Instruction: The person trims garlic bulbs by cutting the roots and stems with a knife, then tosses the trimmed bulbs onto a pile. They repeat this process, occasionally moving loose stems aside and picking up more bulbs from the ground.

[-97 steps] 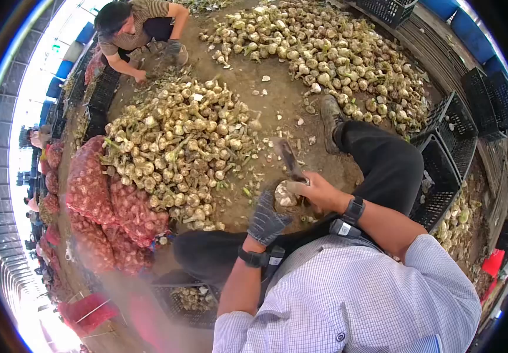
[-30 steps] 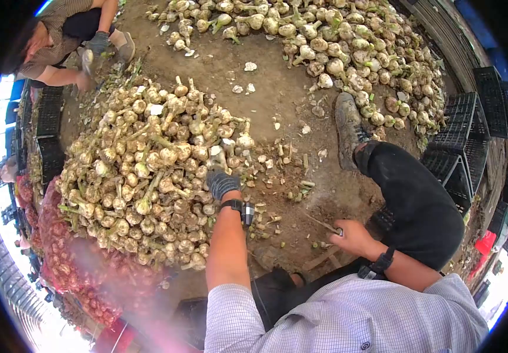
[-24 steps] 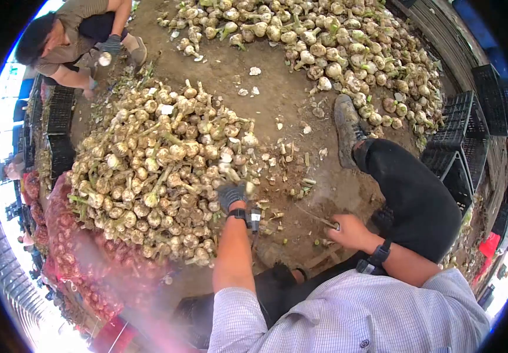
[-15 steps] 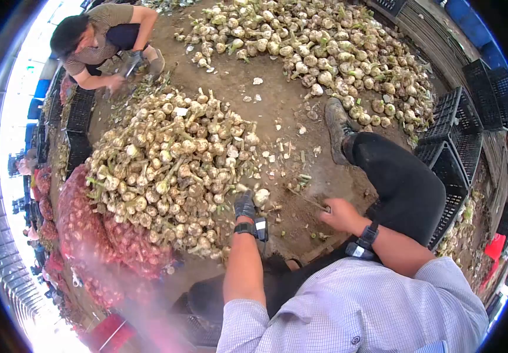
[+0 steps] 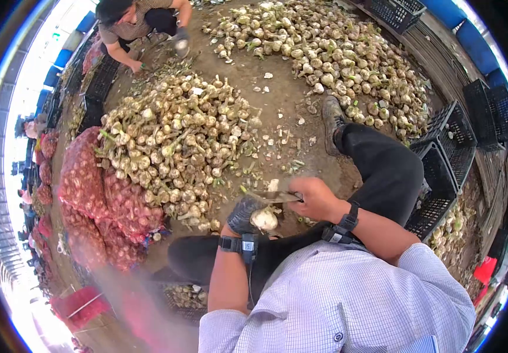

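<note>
My left hand [image 5: 242, 215], in a dark glove, is closed around a garlic bulb [image 5: 264, 219] in front of my lap. The bulb's pale round base faces right, and a green stem end shows above the glove. My bare right hand [image 5: 317, 199] grips a knife [image 5: 269, 196] by its handle. The blade points left and lies across the top of the held garlic, at or close to the stem; exact contact is hard to see. Beyond my left hand rises a heap of garlic [image 5: 174, 132] with stems on.
Another garlic pile [image 5: 348, 65] spreads at the back right. Red mesh sacks [image 5: 83, 176] stand on the left, black crates [image 5: 451, 138] on the right. A co-worker [image 5: 139, 23] crouches at the upper left with a gloved hand. Peel scraps [image 5: 267, 75] litter the ground.
My left hand has drawn a garlic bulb back from the heap toward my lap. My right hand has brought the knife up and left to it. The view has shifted somewhat.
</note>
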The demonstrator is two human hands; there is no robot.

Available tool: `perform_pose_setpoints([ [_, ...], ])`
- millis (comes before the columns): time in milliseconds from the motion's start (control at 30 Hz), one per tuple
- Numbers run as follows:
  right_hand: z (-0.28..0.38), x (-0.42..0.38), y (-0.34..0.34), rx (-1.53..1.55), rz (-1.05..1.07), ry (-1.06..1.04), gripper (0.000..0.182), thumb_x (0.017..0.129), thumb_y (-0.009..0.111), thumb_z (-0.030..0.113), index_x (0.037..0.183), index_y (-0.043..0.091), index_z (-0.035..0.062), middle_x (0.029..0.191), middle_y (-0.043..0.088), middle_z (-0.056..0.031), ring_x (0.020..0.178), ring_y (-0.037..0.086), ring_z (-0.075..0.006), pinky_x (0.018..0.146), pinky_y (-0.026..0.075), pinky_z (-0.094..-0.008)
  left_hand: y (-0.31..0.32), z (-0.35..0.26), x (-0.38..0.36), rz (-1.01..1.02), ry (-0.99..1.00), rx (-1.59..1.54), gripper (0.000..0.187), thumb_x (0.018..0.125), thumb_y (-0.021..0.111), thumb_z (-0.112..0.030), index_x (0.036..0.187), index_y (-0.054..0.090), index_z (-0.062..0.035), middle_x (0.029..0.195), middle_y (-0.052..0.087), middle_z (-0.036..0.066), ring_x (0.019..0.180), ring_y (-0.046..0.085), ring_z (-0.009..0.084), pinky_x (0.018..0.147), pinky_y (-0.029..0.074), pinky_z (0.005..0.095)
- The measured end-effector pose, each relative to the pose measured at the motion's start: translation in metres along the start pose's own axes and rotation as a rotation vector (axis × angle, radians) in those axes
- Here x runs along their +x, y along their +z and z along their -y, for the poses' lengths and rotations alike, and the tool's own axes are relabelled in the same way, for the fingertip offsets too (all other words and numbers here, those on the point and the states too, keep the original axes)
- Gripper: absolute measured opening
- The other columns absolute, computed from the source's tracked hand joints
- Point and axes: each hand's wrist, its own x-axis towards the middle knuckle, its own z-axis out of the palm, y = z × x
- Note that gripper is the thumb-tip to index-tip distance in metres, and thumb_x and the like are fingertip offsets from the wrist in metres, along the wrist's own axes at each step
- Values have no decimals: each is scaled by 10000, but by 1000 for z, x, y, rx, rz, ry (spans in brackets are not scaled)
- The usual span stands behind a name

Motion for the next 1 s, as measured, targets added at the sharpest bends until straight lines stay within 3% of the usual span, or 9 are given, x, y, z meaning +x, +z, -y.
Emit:
perform_pose_setpoints([
  [133, 5, 1, -2, -186, 160, 81, 223, 732, 658, 218, 871, 689, 47, 830, 664, -179, 771, 630, -369, 689, 509, -432, -15, 6, -11, 258, 226, 411, 364, 770, 754, -162, 1101, 657, -46, 1072, 671, 57, 941, 646, 173, 806, 542, 333],
  [200, -26, 12, 6, -520, 479, 392, 232, 727, 638, 231, 832, 696, 33, 817, 668, -189, 770, 637, -367, 696, 515, -429, 11, -13, -35, 261, 30, -8, 354, 777, 748, -153, 1103, 658, -50, 1075, 671, 58, 950, 649, 184, 804, 543, 331],
  [333, -74, -7, 10, -318, 179, 361, 274, 727, 631, 246, 809, 676, -12, 802, 641, -263, 767, 629, -425, 697, 511, -472, -17, -4, -22, -1, 421, 681, 360, 764, 750, -90, 1111, 654, -69, 1072, 666, 95, 948, 647, 196, 786, 542, 316],
  [467, -26, 6, 4, 34, 142, 282, 348, 754, 709, 279, 862, 624, -41, 767, 631, -210, 672, 606, -364, 666, 488, -442, -8, 22, 0, -233, 486, 725, 337, 792, 728, -66, 1118, 642, -68, 1008, 679, 71, 869, 642, 186, 756, 531, 318],
  [567, -13, 2, 20, 79, -4, -123, 390, 740, 762, 286, 937, 603, -10, 778, 621, -154, 637, 571, -343, 641, 477, -425, -11, 42, 32, -174, 373, 475, 288, 792, 730, -74, 1070, 657, -68, 935, 693, 60, 821, 648, 207, 737, 535, 335],
  [733, -3, 10, 5, 342, 94, 302, 434, 787, 761, 337, 1025, 606, 9, 820, 625, -58, 698, 583, -183, 641, 470, -333, 3, 43, 33, -121, 426, 517, 413, 785, 740, -79, 1171, 594, -54, 1092, 663, 87, 936, 627, 192, 818, 520, 335],
  [800, -1, 12, -5, 579, 160, 512, 426, 830, 726, 356, 1040, 609, 4, 816, 608, -26, 708, 561, -116, 637, 462, -300, 40, 29, 9, -93, 366, 74, 515, 767, 764, -100, 1229, 545, -41, 1145, 641, 102, 989, 615, 188, 857, 509, 337],
  [867, -6, 10, -6, 741, 199, 590, 418, 869, 687, 369, 1050, 611, -1, 816, 586, 3, 712, 528, -65, 627, 450, -278, 59, 9, 0, -122, 573, 684, 559, 767, 766, -117, 1249, 498, -23, 1146, 633, 110, 1018, 609, 198, 882, 500, 341],
  [1000, -29, 12, 14, 370, 7, 96, 322, 832, 673, 240, 1043, 619, 2, 744, 617, -106, 672, 575, -220, 606, 464, -353, 63, 7, -2, -167, 637, 771, 537, 771, 763, -137, 1232, 512, -29, 1129, 641, 99, 998, 614, 194, 883, 496, 341],
])
